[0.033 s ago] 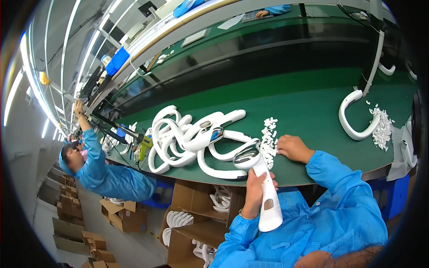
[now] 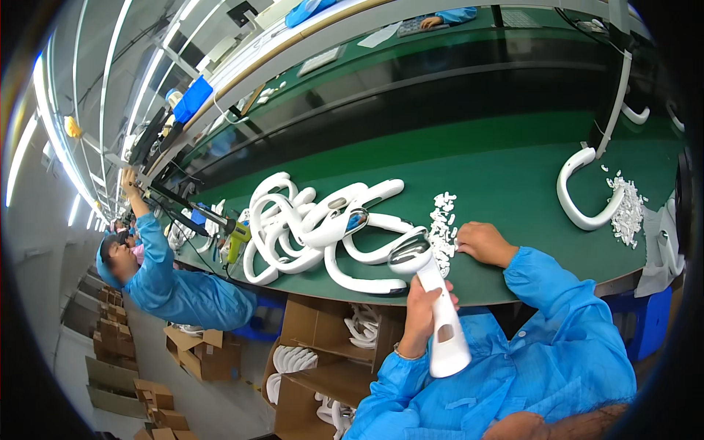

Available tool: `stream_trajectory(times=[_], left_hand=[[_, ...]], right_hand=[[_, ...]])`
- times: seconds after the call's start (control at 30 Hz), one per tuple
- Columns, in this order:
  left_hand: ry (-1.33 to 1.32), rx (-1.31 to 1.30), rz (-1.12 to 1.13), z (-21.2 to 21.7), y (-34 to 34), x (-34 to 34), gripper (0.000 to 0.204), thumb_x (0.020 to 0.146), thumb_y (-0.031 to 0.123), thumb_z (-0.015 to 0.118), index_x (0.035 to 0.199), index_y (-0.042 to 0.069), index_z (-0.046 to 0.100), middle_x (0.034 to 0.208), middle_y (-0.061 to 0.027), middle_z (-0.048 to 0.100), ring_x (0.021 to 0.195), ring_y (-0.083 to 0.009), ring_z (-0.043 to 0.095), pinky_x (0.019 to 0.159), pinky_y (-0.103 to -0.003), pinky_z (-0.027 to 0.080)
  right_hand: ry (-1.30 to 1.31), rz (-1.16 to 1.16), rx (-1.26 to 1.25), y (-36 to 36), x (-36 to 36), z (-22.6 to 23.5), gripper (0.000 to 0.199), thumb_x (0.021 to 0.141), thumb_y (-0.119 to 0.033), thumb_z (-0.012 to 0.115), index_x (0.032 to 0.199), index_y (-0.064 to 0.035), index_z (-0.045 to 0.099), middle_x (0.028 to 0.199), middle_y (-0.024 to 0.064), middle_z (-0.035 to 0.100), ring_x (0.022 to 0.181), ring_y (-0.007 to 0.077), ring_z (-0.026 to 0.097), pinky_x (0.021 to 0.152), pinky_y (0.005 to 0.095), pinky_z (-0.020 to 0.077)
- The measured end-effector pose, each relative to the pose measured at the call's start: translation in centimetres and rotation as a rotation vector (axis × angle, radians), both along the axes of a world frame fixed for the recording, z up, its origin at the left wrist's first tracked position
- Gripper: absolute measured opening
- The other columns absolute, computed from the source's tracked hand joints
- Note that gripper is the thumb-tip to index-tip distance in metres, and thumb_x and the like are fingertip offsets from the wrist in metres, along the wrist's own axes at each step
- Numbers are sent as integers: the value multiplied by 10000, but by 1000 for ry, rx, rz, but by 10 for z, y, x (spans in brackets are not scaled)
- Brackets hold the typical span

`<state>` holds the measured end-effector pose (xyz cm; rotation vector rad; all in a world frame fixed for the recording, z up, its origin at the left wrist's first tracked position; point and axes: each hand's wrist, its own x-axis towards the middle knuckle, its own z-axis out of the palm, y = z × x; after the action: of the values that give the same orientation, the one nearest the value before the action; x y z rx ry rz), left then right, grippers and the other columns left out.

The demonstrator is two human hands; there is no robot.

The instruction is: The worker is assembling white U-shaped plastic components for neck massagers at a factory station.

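Clock directions taken from the held device, 12 = top of view.

Left hand [image 2: 421, 312]: closed, gripping the white device [image 2: 449, 337] around its handle, just below the shiny head. Device sits in front of the wearer's blue smock [image 2: 499, 359], tilted, head toward 11 o'clock, wider handle end toward 5. Dark oval window on the handle, clear of the fingers.

Right hand [image 2: 484, 244]: at 1 o'clock, on the green bench [image 2: 506, 169], fingers curled. Fingertips at the edge of the small white parts [image 2: 441, 220], which lie at 12 in a loose strip. Can't tell if it's pinching a part.

At 10: tangled pile of white curved pieces [image 2: 297, 213]; a green power tool [image 2: 236, 242] is beyond it. Device head looks close to the pile; can't tell if touching.

At 2: 1 lone curved piece [image 2: 576, 209], its lower end by a 2nd heap of small parts [image 2: 627, 216]. Grey cloth [image 2: 662, 257] at that heap's 5 o'clock.

At 8–9: open cardboard boxes [image 2: 312, 323] with more white pieces. At 9: co-worker [image 2: 187, 297], 1 arm raised. At 3: blue stool [image 2: 651, 323].
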<state>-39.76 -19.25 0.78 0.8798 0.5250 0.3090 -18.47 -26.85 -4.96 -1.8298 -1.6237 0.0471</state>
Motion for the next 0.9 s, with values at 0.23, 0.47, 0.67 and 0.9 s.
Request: stream_trajectory(times=[0.23, 0.47, 0.67, 0.9], left_hand=[[-111, -42, -11, -17, -7, 37, 420, 872, -8, 446, 1258, 63, 295, 1082, -161, 502, 831, -234, 599, 668, -401, 564], [-135, -35, -188, -43, -22, 73, 457, 842, -18, 451, 1263, 62, 291, 1068, -155, 490, 864, -236, 602, 701, -405, 573], [-181, -195, -213, -11, -40, 82, 581, 827, -35, 431, 1333, 119, 192, 1092, -155, 487, 879, -242, 607, 748, -419, 572], [-218, -14, -240, -22, -59, 86, 597, 832, -41, 446, 1333, 89, 148, 1141, -152, 462, 885, -213, 579, 724, -371, 555]], right_hand=[[696, -104, -45, -34, 8, 16, 149, 781, -17, 638, 929, -14, 639, 849, 66, 637, 723, 163, 616, 671, 277, 504], [1199, -105, 18, -68, -1, 51, 218, 845, 19, 540, 1041, 37, 633, 855, 65, 616, 746, 122, 601, 686, 251, 509], [1032, -141, 97, -85, -16, 60, 212, 824, 39, 565, 1018, 29, 650, 922, 77, 603, 671, 116, 595, 602, 231, 496], [856, -197, 201, -98, -34, 55, 135, 796, -53, 663, 923, -14, 641, 731, 42, 614, 586, 107, 558, 486, 250, 465]])
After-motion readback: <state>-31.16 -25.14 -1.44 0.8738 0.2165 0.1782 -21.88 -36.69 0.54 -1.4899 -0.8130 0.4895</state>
